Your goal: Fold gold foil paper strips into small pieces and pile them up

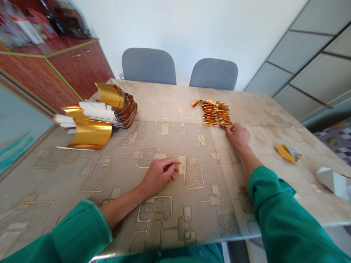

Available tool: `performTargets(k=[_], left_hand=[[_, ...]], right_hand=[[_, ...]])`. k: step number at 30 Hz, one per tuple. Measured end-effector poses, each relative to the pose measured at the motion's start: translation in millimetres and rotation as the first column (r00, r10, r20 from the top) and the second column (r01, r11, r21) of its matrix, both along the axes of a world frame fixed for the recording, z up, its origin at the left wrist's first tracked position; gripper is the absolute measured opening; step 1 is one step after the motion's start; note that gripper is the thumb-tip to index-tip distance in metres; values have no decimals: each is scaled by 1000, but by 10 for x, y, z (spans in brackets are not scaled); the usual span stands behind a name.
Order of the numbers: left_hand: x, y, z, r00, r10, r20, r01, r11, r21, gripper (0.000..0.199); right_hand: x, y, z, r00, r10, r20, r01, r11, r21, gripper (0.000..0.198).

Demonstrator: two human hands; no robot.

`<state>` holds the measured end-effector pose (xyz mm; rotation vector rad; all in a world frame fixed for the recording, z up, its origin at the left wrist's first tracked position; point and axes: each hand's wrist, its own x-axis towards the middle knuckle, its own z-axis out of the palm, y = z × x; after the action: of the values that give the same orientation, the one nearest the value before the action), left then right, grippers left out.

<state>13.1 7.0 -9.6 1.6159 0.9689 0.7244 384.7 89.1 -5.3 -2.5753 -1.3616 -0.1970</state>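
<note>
My right hand (pixel 239 136) reaches to the near end of the right-hand row of folded gold paper pieces (pixel 224 114). Its fingers pinch the nearest folded piece, mostly hidden behind the fingertips. Beside it runs a second row of folded gold pieces (pixel 210 114), with a loose one (pixel 196 103) at its far left. My left hand (pixel 161 171) rests over the middle of the table, index finger stretched out and the other fingers loosely bent, holding nothing. To the far left lie curled gold paper sheets (pixel 94 132) with white backs, next to a thick stack of sheets (pixel 127 109).
A patterned cloth covers the table (pixel 175 226). On the right lie a creased gold-and-white paper (pixel 287 153) and a folded white piece (pixel 333 182). Two grey chairs (pixel 148 65) stand along the far edge, with a wooden cabinet (pixel 79 69) at the back left.
</note>
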Motion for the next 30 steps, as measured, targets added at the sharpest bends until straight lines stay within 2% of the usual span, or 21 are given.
performTargets(k=[10, 17, 22, 30], left_hand=[[6, 8, -2, 1000, 2, 12, -2, 1000, -19, 30], [9, -3, -8, 1000, 3, 11, -2, 1000, -21, 30], [1, -1, -4, 1000, 3, 9, -3, 1000, -13, 30], [-5, -4, -21, 1000, 1, 14, -1, 1000, -8, 30]], right_hand=[[104, -28, -25, 1000, 11, 11, -12, 998, 56, 28], [226, -23, -91, 999, 0, 40, -2, 998, 57, 39], [283, 68, -48, 1000, -13, 18, 12, 999, 44, 42], [391, 157, -29, 996, 91, 21, -91, 996, 10, 37]])
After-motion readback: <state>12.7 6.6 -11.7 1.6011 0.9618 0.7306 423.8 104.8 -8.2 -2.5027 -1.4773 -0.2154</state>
